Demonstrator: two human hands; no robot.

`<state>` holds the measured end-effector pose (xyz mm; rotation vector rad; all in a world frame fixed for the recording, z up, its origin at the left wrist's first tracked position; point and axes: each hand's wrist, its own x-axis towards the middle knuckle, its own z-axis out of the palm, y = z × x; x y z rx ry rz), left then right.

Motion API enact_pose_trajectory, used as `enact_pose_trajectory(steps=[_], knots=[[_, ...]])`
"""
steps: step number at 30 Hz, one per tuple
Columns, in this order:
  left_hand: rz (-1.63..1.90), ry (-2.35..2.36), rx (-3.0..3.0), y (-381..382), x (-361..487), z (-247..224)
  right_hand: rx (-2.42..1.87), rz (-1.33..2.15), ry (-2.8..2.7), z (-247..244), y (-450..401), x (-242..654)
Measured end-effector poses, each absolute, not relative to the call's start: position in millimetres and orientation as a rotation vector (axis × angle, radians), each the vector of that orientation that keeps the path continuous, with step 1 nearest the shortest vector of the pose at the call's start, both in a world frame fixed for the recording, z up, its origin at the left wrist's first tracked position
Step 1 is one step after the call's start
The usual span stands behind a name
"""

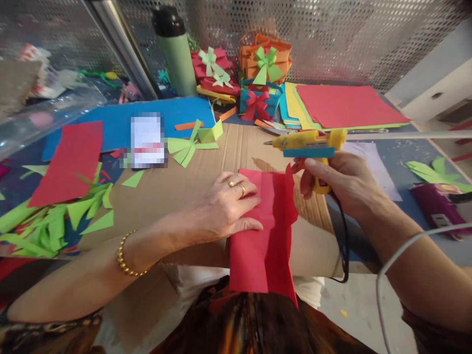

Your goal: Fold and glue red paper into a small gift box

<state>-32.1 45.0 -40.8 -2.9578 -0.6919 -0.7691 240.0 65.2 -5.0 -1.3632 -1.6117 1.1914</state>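
My right hand [337, 179] is closed round the handle of a yellow hot glue gun [300, 140], its nozzle pointing left above the cardboard. A blue strip [309, 152] runs along the gun's side. Under my left hand [236, 206] lies a folded piece of red paper [254, 255], pressed down by fingers that rest flat on it. The paper's right side stands up in a crease with a wavy edge, close to my right fingertips; whether they touch it I cannot tell. Its near end overhangs the table edge.
Cardboard [177, 196] covers the table's middle. Green paper scraps [55, 221] and a red sheet [70, 162] lie left. A phone-like object [147, 140] is blurred out. Behind stand a green bottle [177, 59], small paper bags [265, 59] and stacked coloured paper [350, 105]. A black cord [344, 236] hangs right.
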Motion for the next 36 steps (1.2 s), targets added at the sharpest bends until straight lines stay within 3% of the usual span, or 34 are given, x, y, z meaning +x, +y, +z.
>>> enact_pose_trajectory(steps=[10,20,36], knots=[[-0.646,-0.708,-2.976,46.3,-32.7,-44.0,-1.551,0.539,-2.259,32.3,43.0,260.3],[-0.655,-0.683,-2.968,44.1,-32.8,-42.0,-1.697,0.555,-2.367,16.1,47.3,265.2],[-0.685,-0.658,-2.929,43.3,-31.6,-38.2,-1.546,0.529,-2.406,14.1,49.8,261.8]])
